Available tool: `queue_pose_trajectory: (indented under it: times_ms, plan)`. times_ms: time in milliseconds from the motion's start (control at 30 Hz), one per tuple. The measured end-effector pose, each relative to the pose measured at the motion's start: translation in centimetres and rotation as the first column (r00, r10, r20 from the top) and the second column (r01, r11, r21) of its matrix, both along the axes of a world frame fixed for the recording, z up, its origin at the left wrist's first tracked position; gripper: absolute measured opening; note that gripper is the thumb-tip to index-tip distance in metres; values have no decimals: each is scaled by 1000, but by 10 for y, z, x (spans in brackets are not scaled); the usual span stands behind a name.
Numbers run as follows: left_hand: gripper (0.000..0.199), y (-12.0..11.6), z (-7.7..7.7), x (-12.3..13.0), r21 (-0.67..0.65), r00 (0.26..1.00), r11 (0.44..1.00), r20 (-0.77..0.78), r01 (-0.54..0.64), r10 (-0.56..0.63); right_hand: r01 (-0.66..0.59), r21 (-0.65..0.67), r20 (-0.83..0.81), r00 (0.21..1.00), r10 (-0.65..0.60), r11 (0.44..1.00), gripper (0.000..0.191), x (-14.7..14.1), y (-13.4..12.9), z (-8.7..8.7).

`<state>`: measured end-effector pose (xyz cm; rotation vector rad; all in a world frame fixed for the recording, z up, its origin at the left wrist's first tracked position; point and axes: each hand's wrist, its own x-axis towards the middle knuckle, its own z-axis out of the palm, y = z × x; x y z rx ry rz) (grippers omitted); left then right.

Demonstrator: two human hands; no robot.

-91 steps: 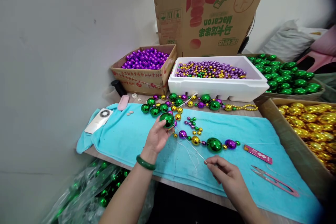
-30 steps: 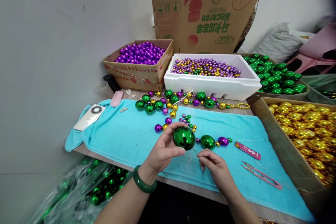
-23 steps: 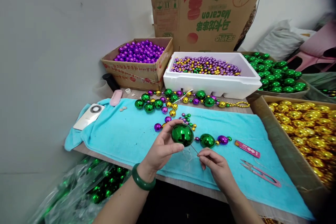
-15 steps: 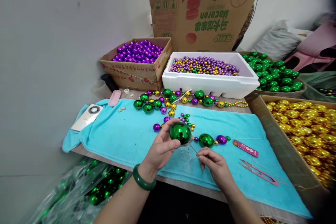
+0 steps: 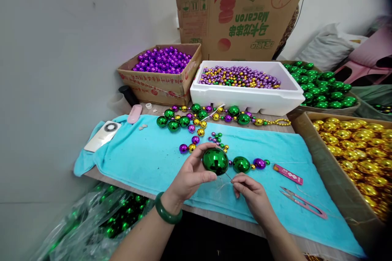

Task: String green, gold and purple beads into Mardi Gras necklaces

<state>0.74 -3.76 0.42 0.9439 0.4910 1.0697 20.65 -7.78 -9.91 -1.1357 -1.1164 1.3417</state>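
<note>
A large shiny green bead (image 5: 214, 161) rests in my left hand (image 5: 191, 175), gripped between thumb and fingers above the blue towel (image 5: 143, 163). My right hand (image 5: 248, 189) pinches a thin needle (image 5: 228, 176), whose far end meets the lower right side of the bead; the tip is hidden there. Clear thread (image 5: 221, 187) hangs loosely below the bead. Just beyond my right hand lies a short row of strung beads, with a green bead (image 5: 241, 164) and a purple bead (image 5: 259, 163). Small loose beads (image 5: 216, 138) lie behind my left hand.
Thread snips (image 5: 303, 202) and a pink packet (image 5: 288, 174) lie at right. A finished-looking bead strand (image 5: 243, 118) runs along the back. Boxes of purple beads (image 5: 163, 60), mixed small beads (image 5: 241, 76), green beads (image 5: 318, 85) and gold beads (image 5: 358, 151) surround the towel. A phone (image 5: 102, 136) lies left.
The green bead in my left hand has moved slightly right and down, and turned. Less of the needle shows between it and my right fingers. The view has shifted slightly.
</note>
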Motion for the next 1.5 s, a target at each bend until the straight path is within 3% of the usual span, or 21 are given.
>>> queue_pose_trajectory:
  times_ms: [167,433,667,767,833,1000,1100,1167,1233,1333,1400,1500]
  plan:
    - [57,0,-1,0,-8,1000,1000,-3,-13,13,-14,-28,-57,998,13,1000,11,-2,-1,-2]
    - [57,1,-2,-3,159,988,986,-142,-44,67,29,0,22,999,-29,1000,16,1,2,6]
    - [55,-1,-5,0,92,996,994,-64,-60,66,-9,-46,-64,998,6,999,18,-4,-1,5]
    - [56,-5,-7,4,151,983,988,-173,-37,63,23,-56,-93,995,-28,998,19,-9,-2,10]
    - [57,-8,-6,6,215,942,977,-328,7,66,40,-43,-112,993,-45,998,18,-11,-2,15]
    - [69,0,-12,1,347,721,917,-685,199,103,57,-46,-116,991,-62,997,22,-10,2,22]
    - [45,21,-22,-8,439,561,880,-781,183,274,120,-93,-115,985,-130,988,23,-7,0,19]
    - [30,39,-28,-11,524,375,833,-819,177,435,152,-122,-124,978,-167,981,25,-5,-2,16]
    - [27,59,-34,-8,561,160,791,-828,242,538,161,-132,-133,975,-178,978,25,-3,-4,13]
    - [27,84,-39,6,494,-76,795,-831,352,551,160,-128,-134,975,-177,979,21,0,-6,9]
    - [28,98,-43,19,417,-151,823,-851,386,503,162,-125,-140,974,-179,979,20,2,-5,9]
    - [29,114,-50,35,361,-173,852,-877,379,449,171,-122,-154,970,-189,978,20,7,-4,10]
